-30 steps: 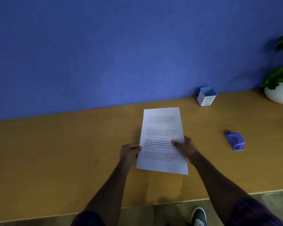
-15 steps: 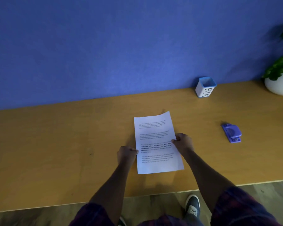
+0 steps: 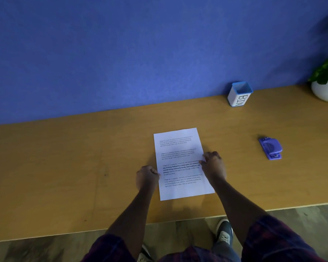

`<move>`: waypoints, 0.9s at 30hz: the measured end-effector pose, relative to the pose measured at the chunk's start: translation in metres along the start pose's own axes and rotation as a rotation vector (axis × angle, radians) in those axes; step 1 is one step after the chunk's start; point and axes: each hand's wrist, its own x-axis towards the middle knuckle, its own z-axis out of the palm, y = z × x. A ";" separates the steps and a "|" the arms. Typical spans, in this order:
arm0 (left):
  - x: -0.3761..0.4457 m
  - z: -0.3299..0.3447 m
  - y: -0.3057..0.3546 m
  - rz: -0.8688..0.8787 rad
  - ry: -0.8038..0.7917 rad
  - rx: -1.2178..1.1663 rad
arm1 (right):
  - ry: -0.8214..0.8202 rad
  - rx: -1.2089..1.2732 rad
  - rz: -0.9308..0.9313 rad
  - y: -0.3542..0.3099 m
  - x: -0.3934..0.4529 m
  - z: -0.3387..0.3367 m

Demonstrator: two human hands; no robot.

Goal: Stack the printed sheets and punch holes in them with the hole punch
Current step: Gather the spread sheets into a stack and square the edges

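Both forearms are bare from the wrist up to the sleeves [image 3: 276,241], which are pushed up past the elbow. The sleeves are a dark plaid, navy crossed with dull red lines, and the same fabric shows across the body between them. Below the near edge of the wooden desk [image 3: 45,186], a dark sneaker [image 3: 224,231] with a pale sole rim and white laces shows; a second shoe [image 3: 143,255] peeks out just left of it.
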 end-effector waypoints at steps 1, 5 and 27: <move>-0.001 0.001 0.001 0.012 0.013 0.015 | 0.015 0.014 -0.001 0.000 -0.001 0.000; -0.002 0.003 0.004 0.093 0.036 0.100 | 0.034 0.037 0.002 -0.001 -0.003 0.000; -0.053 0.124 0.198 0.943 -0.219 0.343 | 0.584 -0.170 0.171 0.093 0.027 -0.082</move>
